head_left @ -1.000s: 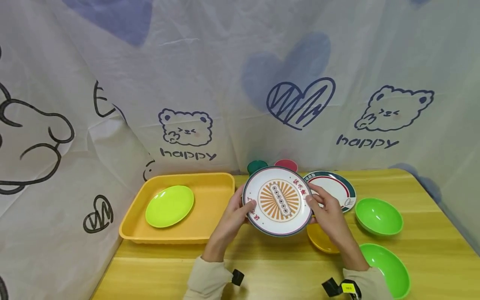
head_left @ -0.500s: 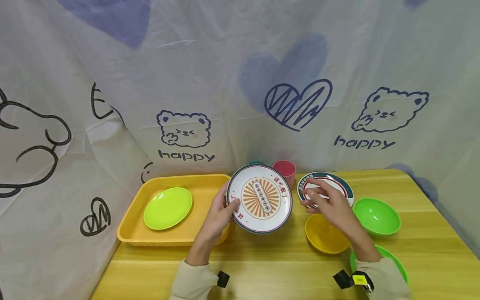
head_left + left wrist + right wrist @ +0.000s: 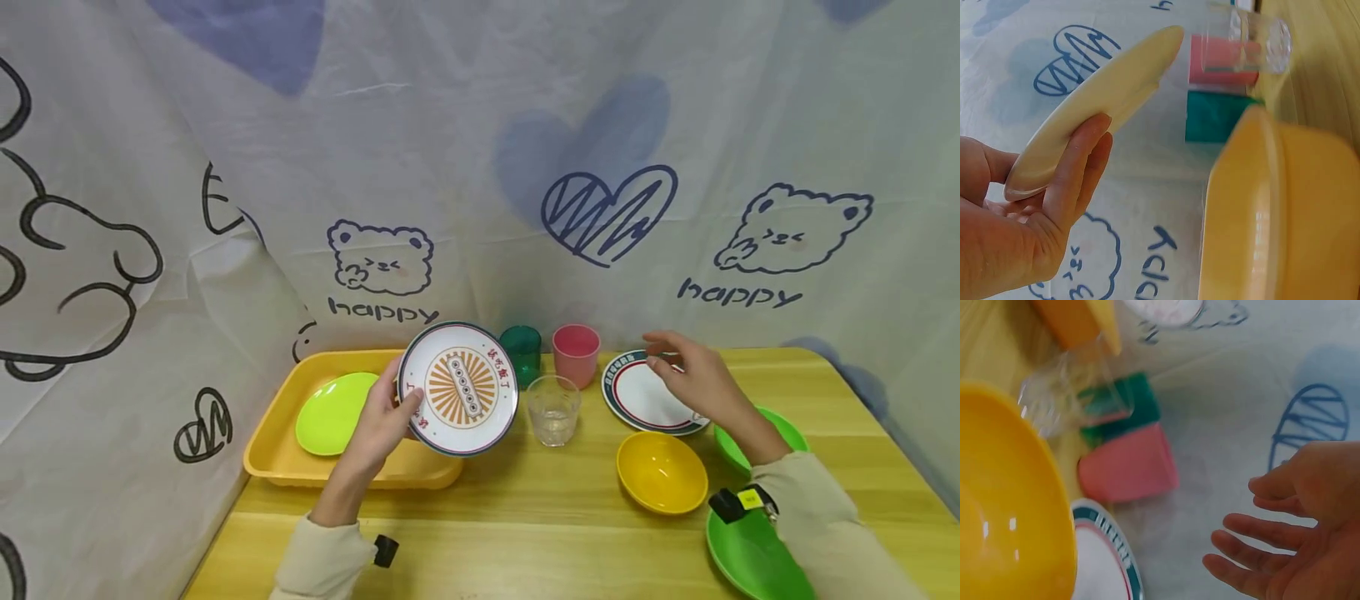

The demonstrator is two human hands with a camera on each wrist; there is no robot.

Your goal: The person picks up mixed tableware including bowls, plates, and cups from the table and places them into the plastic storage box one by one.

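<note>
My left hand (image 3: 382, 421) grips the left rim of a white plate (image 3: 459, 390) with an orange sunburst print and a dark rim. Its thumb lies on the printed face, and in the left wrist view the fingers (image 3: 1079, 165) support the plain underside. The plate is tilted above the right part of a yellow tray (image 3: 420, 467). My right hand (image 3: 697, 379) holds nothing and hovers over a second white plate (image 3: 637, 396) with a dark green and red rim. In the right wrist view its fingers (image 3: 1241, 553) are loosely bent and apart.
A lime green plate (image 3: 333, 417) lies in the tray. Behind the middle stand a green cup (image 3: 521, 354), a pink cup (image 3: 576, 354) and a clear glass (image 3: 553, 412). To the right are a yellow bowl (image 3: 662, 473) and two green bowls, one nearer (image 3: 750, 550), one farther (image 3: 787, 429).
My right hand has let go of the sunburst plate and moved right, over the second plate. The left hand has carried the sunburst plate leftward to the tray, uncovering the clear glass.
</note>
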